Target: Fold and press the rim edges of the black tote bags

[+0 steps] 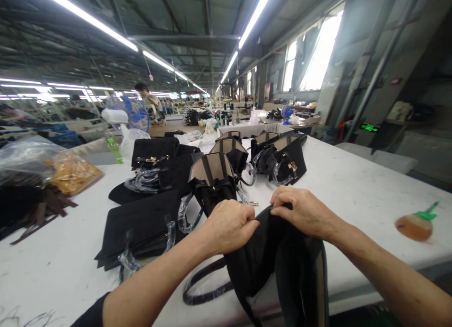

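A black handbag (254, 256) with a beige lining is held up at the front edge of the table. My left hand (231, 223) pinches its upper edge, thumb against curled fingers. A short way to the right, my right hand (300, 209) grips the same edge between thumb and fingers. One dark loop handle (208, 299) hangs from the bag at the lower left. Right beyond my hands stands another black bag (213, 176), open, its beige inside showing. Part of the held bag's underside falls outside the view.
Several black bags with plastic-wrapped handles, such as a flat one (141, 223), cover the left and middle of the white table (353, 176). At right sits a bottle of amber liquid (415, 227) with a green nozzle. A fan (132, 113) and a person (150, 101) are behind.
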Demonstrator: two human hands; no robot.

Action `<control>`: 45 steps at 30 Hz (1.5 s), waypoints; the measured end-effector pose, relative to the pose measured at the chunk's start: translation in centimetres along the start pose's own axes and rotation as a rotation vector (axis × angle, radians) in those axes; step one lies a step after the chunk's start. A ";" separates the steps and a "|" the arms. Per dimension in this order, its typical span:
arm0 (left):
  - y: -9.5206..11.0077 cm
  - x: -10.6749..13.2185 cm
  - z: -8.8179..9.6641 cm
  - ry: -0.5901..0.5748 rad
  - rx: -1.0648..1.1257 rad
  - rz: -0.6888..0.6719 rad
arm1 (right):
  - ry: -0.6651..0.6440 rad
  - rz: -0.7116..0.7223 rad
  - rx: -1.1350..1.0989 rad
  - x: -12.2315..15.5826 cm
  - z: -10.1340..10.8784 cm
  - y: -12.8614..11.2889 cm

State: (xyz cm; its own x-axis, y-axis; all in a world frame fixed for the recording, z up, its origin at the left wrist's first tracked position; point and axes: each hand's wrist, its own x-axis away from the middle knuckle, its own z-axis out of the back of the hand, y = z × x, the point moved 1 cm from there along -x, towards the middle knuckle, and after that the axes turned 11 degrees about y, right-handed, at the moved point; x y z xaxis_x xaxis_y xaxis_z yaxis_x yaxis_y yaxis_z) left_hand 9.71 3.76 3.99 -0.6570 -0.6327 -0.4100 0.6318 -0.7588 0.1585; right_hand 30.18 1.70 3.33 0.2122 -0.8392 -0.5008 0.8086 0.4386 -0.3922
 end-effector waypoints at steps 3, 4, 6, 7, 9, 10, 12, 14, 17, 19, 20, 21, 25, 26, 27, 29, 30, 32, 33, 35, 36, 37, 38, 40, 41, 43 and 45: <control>0.1 -1.0 -0.1 -0.055 0.072 0.025 | -0.005 0.023 -0.063 0.4 0.9 0.9; 0.1 -1.3 -0.2 -0.069 0.104 0.024 | 0.003 0.023 -0.068 0.6 1.2 1.1; 0.1 -2.2 -0.6 -0.080 0.178 0.005 | 0.016 0.011 -0.069 0.8 1.8 1.2; 0.2 -2.6 -0.9 -0.071 0.213 -0.007 | 0.016 0.002 -0.064 0.9 2.1 1.2; 0.3 -3.5 -1.5 -0.027 0.266 -0.027 | 0.016 -0.007 -0.037 1.2 2.3 1.2; 0.3 -3.9 -1.8 -0.008 0.283 -0.031 | 0.017 -0.005 -0.016 1.3 2.4 1.2; 0.4 -4.6 -2.4 0.010 0.301 -0.023 | 0.030 0.009 0.031 1.4 2.4 1.2; 0.6 -5.0 -2.8 0.000 0.309 -0.008 | 0.051 0.022 0.076 1.5 2.3 1.2; 0.7 -5.2 -3.0 -0.019 0.314 0.015 | 0.058 0.008 0.148 1.3 2.2 1.3; 0.8 -5.1 -2.9 -0.026 0.314 0.021 | 0.050 -0.021 0.202 1.1 2.1 1.2; 0.8 -5.1 -2.9 -0.027 0.317 0.021 | 0.046 -0.038 0.229 0.9 2.1 1.1; 0.9 -5.0 -2.8 -0.027 0.321 0.019 | 0.046 -0.055 0.255 0.8 2.0 1.0; 1.0 -4.7 -2.9 -0.030 0.339 0.011 | 0.050 -0.097 0.311 0.4 2.0 0.5; 0.9 -4.7 -2.9 -0.030 0.346 0.012 | 0.050 -0.099 0.307 0.3 2.1 0.5; 0.9 -4.7 -3.0 -0.030 0.356 0.016 | 0.053 -0.099 0.298 0.4 2.1 0.5; 0.7 -4.8 -3.2 -0.031 0.379 0.035 | 0.060 -0.094 0.274 0.5 2.0 0.6; 0.6 -5.0 -3.3 -0.040 0.389 0.046 | 0.066 -0.092 0.261 0.5 2.0 0.7; 0.4 -5.5 -3.5 -0.069 0.399 0.066 | 0.086 -0.104 0.234 0.6 1.8 0.9; 0.4 -5.8 -3.6 -0.084 0.398 0.069 | 0.101 -0.119 0.218 0.6 1.7 1.1; 0.4 -6.5 -3.8 -0.102 0.378 0.058 | 0.131 -0.153 0.178 0.4 1.5 1.5; 0.5 -6.8 -3.9 -0.100 0.362 0.046 | 0.143 -0.163 0.156 0.3 1.3 1.8; 0.7 -7.0 -3.9 -0.095 0.346 0.033 | 0.151 -0.164 0.130 0.2 1.2 2.0; 0.8 -7.1 -4.0 -0.089 0.333 0.024 | 0.156 -0.162 0.096 0.2 1.0 2.1; 1.2 -7.0 -3.8 -0.060 0.313 0.037 | 0.145 -0.168 -0.012 0.0 0.8 2.4; 1.4 -6.7 -3.6 -0.043 0.306 0.056 | 0.126 -0.180 -0.098 0.1 0.8 2.5; 1.7 -5.9 -3.0 -0.006 0.310 0.114 | 0.080 -0.215 -0.306 0.3 1.0 2.4; 1.6 -5.0 -2.2 0.044 0.338 0.196 | 0.096 -0.255 -0.460 0.9 1.7 2.2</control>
State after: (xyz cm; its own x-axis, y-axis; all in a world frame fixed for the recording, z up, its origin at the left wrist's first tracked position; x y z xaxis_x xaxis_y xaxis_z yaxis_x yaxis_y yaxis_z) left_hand 14.93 6.03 4.32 -0.5143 -0.7692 -0.3793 0.5678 -0.6368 0.5216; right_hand 33.09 1.36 3.29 -0.0280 -0.9139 -0.4050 0.4997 0.3382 -0.7975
